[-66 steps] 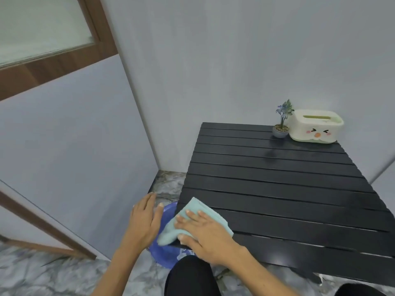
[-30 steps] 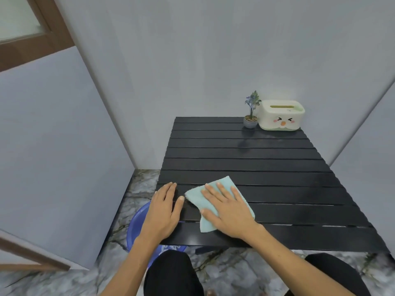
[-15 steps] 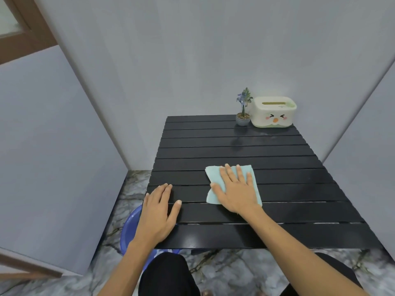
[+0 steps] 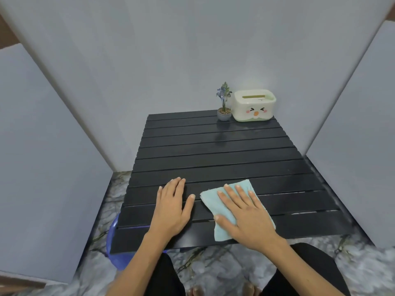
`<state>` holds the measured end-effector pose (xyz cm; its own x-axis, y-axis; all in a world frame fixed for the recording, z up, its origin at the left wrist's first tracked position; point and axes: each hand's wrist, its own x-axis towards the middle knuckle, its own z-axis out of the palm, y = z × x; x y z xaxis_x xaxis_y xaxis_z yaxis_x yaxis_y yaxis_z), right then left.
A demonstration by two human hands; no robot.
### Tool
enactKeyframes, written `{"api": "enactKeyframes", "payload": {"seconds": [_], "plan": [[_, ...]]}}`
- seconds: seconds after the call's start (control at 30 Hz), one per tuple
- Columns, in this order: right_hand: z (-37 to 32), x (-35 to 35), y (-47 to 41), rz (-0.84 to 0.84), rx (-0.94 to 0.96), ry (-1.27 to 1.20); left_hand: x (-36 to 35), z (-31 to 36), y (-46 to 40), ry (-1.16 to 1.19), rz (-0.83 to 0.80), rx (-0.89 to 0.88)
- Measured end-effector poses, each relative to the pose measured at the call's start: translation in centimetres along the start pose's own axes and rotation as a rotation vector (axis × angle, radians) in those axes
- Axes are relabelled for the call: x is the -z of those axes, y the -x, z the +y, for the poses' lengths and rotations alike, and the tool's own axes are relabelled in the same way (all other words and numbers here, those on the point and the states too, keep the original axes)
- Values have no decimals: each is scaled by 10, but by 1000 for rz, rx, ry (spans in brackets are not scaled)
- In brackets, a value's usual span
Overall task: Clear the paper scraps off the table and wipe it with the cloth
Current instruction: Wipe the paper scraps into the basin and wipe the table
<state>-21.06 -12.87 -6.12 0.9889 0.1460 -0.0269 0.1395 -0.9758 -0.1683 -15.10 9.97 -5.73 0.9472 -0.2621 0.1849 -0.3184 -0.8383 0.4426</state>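
Note:
A black slatted table (image 4: 213,150) fills the middle of the view. My right hand (image 4: 245,212) lies flat, fingers spread, pressing a light blue cloth (image 4: 211,201) onto the table's near slats. My left hand (image 4: 173,206) rests flat on the table just left of the cloth, fingers apart, holding nothing. No paper scraps show on the tabletop.
A small potted plant (image 4: 224,103) and a cream tissue box with a cartoon face (image 4: 253,104) stand at the table's far right corner. A blue basin (image 4: 114,233) sits on the marble floor under the near left corner. Grey walls close in left, back and right.
My right hand has drawn the cloth back from the table's middle toward the near edge. My left hand has shifted right and further onto the table, close beside the cloth.

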Motion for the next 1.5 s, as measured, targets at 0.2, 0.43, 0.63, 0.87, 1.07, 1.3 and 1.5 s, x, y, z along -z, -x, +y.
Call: {"api": "enactKeyframes", "payload": {"seconds": [0.2,0.43,0.63,0.87,1.07,1.3,1.5], "plan": [[20,1,-4,27,-159,-4,-18,22,-5,-96,-74,-14],[50,7,-44,46,-336,-52,-27,38,-6,-152,-102,-26],[48,13,-61,10,-201,-56,-33,51,-6,-162,-112,-38],[55,11,-21,-30,31,-56,-33,54,-6,-154,-121,-29],[76,10,4,18,-76,-20,-34,58,-4,-137,-113,-42],[115,19,-19,30,-323,-75,-37,60,-1,-157,-111,-47],[118,23,-48,34,-455,-106,-37,61,2,-145,-111,-62]]}}
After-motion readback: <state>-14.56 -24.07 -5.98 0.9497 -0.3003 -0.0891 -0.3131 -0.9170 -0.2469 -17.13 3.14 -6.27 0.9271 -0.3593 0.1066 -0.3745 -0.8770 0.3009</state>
